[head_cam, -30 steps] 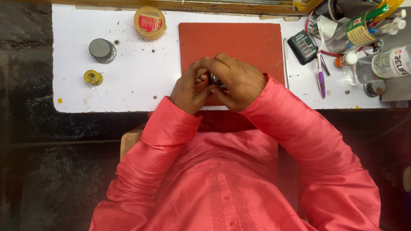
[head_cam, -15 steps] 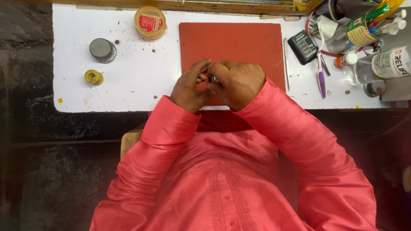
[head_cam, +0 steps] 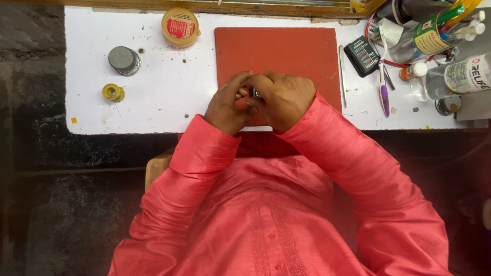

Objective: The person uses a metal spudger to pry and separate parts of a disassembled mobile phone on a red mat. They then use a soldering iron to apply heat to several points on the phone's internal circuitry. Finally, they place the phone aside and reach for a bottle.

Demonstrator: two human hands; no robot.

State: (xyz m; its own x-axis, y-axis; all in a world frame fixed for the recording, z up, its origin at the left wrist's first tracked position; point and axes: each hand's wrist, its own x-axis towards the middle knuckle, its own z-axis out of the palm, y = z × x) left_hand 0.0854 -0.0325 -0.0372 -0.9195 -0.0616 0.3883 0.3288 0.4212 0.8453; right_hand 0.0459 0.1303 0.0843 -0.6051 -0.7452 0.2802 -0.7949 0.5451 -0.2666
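Pinching a small dark part [head_cam: 254,93] between left hand [head_cam: 228,105] and right hand [head_cam: 284,99] | hovering over the red mat [head_cam: 286,51] | risk: slipping, it's bouncing off toward the near edge

Only 1 view, head-worn, looking almost straight down from above the person's own chest and arms. Facing forward over the white tabletop [head_cam: 153,102], far edge along the top of frame, near edge across the middle. Close enough to fill the lower half with pink sleeves and shirt front. Left hand [head_cam: 227,105] and right hand [head_cam: 284,99] centred, over a red mat [head_cam: 276,51]. Bottles [head_cam: 450,76] cut off at the right corner. No 2nd view sharing any part.
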